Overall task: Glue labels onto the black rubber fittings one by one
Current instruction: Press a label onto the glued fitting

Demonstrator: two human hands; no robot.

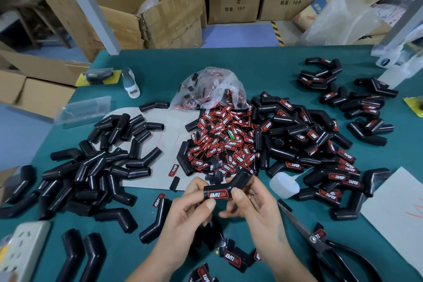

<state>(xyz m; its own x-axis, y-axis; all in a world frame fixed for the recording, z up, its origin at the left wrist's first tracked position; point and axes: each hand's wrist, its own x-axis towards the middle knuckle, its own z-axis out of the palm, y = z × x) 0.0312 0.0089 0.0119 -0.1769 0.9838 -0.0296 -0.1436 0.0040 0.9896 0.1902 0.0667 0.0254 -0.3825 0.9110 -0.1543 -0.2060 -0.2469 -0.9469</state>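
A bent black rubber fitting (231, 184) with a red and white label (219, 194) on its near leg is held above the green table (146, 215). My left hand (190, 210) grips its left end, thumb on the label's edge. My right hand (254, 208) holds the right end, thumb pressed at the label's other end. A heap of loose labels (224, 142) lies behind. Bare fittings (96, 167) are piled at the left, labelled fittings (320, 144) at the right. A white glue bottle (283, 184) lies just right of my hands.
Black scissors (320, 242) lie at the lower right. A plastic bag of labels (210, 87) sits behind the heap, a white bottle (130, 82) at back left. A power strip (20, 249) is at the lower left. Cardboard boxes (160, 7) stand beyond the table.
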